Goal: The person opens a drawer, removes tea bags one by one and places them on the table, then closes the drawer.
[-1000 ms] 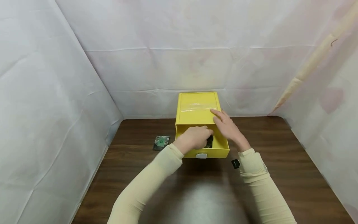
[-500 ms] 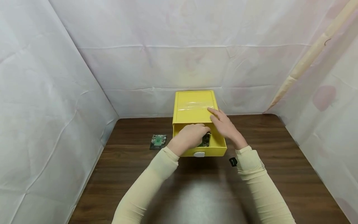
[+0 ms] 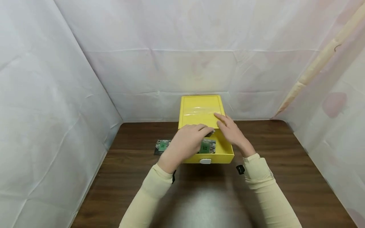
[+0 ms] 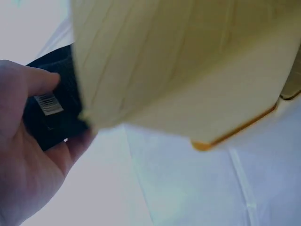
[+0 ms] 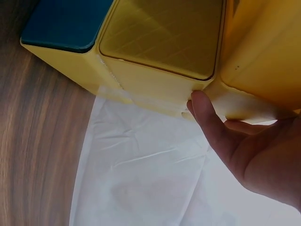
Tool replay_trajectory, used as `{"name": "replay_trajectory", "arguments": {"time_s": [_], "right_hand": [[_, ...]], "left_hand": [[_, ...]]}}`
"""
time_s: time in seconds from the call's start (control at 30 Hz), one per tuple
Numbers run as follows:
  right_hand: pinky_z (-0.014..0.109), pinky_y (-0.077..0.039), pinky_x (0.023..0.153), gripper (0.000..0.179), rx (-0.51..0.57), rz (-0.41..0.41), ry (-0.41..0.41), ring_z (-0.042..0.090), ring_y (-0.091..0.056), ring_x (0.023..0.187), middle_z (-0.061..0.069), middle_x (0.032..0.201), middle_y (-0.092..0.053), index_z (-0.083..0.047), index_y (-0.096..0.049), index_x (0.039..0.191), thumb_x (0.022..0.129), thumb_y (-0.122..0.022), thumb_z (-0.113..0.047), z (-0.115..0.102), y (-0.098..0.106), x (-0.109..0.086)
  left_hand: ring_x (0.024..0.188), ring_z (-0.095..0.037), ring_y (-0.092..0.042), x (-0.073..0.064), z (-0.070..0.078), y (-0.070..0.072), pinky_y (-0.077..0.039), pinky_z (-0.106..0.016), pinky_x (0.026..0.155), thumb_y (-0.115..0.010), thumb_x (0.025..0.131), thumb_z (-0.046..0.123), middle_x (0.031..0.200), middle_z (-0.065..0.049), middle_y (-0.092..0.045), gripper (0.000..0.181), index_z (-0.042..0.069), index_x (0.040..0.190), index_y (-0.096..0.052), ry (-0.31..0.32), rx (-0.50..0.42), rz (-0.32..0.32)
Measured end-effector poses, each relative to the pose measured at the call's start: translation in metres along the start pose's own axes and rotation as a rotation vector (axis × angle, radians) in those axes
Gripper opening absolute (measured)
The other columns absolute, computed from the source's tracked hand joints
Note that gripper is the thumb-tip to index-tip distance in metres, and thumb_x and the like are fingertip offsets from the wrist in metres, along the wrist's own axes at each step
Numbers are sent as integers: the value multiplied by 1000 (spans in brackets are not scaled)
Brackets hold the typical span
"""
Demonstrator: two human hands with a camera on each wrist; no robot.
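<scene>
A yellow drawer box [image 3: 199, 103] stands at the back of the table with its drawer [image 3: 223, 158] pulled out. My left hand [image 3: 183, 142] is over the drawer and pinches a dark flat packet [image 4: 70, 110] between thumb and fingers; a white barcode shows on it in the left wrist view. Beneath that hand, a packet with a green label [image 3: 206, 147] lies in the drawer, partly covered by the hand. My right hand [image 3: 231, 131] rests on the right front edge of the box top, thumb and fingers extended in the right wrist view.
A similar green-labelled packet [image 3: 162, 145] lies on the table left of the box, partly behind the left hand. Near the right sleeve is a small black item [image 3: 240, 169]. White sheeting [image 3: 159, 72] encloses the back and sides of the brown table [image 3: 122, 177].
My left hand has risen from inside the drawer, bringing up a dark packet and uncovering more of the green-labelled one below. The right hand has stayed on the box.
</scene>
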State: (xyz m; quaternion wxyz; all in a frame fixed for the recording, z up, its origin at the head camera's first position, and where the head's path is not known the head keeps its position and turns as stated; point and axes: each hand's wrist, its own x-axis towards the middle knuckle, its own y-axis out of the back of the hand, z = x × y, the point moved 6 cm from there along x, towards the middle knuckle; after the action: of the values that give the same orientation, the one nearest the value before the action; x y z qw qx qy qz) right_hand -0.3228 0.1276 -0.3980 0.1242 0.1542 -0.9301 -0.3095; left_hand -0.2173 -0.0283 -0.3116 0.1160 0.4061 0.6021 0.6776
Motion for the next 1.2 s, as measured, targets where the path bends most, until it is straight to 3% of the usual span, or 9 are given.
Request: {"name": "replay_trajectory", "arguments": {"time_s": [0.2, 0.3, 0.4, 0.57, 0.63, 0.73, 0.77, 0.97, 1.2], "right_hand": [[63, -15, 109, 51, -15, -9, -21, 36, -8, 145, 10, 161, -6, -24, -32, 153, 106, -30, -41, -3, 2, 4], [63, -13, 109, 51, -12, -12, -23, 36, -6, 145, 12, 161, -4, -24, -32, 153, 106, -31, -41, -4, 5, 3], [63, -12, 109, 51, -3, -16, -11, 37, -5, 145, 13, 161, -3, -22, -32, 153, 106, -32, -41, -4, 5, 2], [66, -10, 108, 52, -3, -9, -1, 38, -3, 145, 15, 160, -3, -20, -32, 154, 106, -31, -41, -3, 6, -1], [66, -10, 108, 52, -8, -2, -7, 39, -3, 145, 16, 160, -3, -20, -32, 153, 106, -31, -41, -2, 7, -2], [66, -10, 108, 52, -13, -5, -11, 39, -3, 145, 17, 160, -4, -20, -32, 153, 106, -31, -41, -2, 7, -3], [67, -10, 108, 52, -15, -8, -9, 40, -3, 145, 18, 160, -4, -19, -32, 153, 106, -31, -40, -2, 7, -2], [64, -11, 109, 51, -13, 8, -14, 37, -4, 145, 14, 161, -5, -21, -33, 153, 106, -31, -41, -5, 13, 1], [62, -11, 110, 52, -3, -2, -29, 36, -5, 145, 13, 161, -4, -19, -33, 153, 106, -32, -40, -6, 19, -3]], "left_hand": [[101, -22, -65, -25, -31, 32, -51, -31, 89, -56, 90, -7, 122, -6, -65, 41, 6, 129, -62, 45, -135, 240], [107, -26, -63, -43, -62, 30, -50, -34, 91, -53, 89, -12, 126, -11, -62, 47, 4, 133, -58, 141, -174, 289], [115, -29, -59, -67, -98, 14, -51, -39, 89, -51, 90, -11, 131, -12, -59, 49, 4, 137, -56, 256, -169, 291], [104, -33, -63, -105, -153, -38, -45, -35, 52, -49, 96, -4, 139, -15, -52, 48, 7, 143, -50, 444, -152, 163], [108, -33, -61, -118, -168, -62, -35, -34, 47, -47, 98, -2, 142, -15, -49, 49, 8, 145, -46, 510, -163, 73], [125, -33, -50, -136, -182, -88, -38, -34, 52, -47, 98, -2, 146, -12, -45, 51, 9, 147, -43, 586, -196, -26], [131, -33, -44, -140, -185, -94, -39, -35, 55, -48, 97, -3, 147, -11, -44, 51, 8, 147, -43, 602, -209, -43], [116, -36, -56, -149, -197, -112, -46, -39, 66, -49, 97, -4, 146, -15, -45, 52, 6, 147, -42, 621, -249, -87], [129, -37, -45, -157, -207, -131, -49, -43, 67, -49, 97, -3, 145, -14, -46, 52, 7, 147, -42, 643, -242, -177]]}}
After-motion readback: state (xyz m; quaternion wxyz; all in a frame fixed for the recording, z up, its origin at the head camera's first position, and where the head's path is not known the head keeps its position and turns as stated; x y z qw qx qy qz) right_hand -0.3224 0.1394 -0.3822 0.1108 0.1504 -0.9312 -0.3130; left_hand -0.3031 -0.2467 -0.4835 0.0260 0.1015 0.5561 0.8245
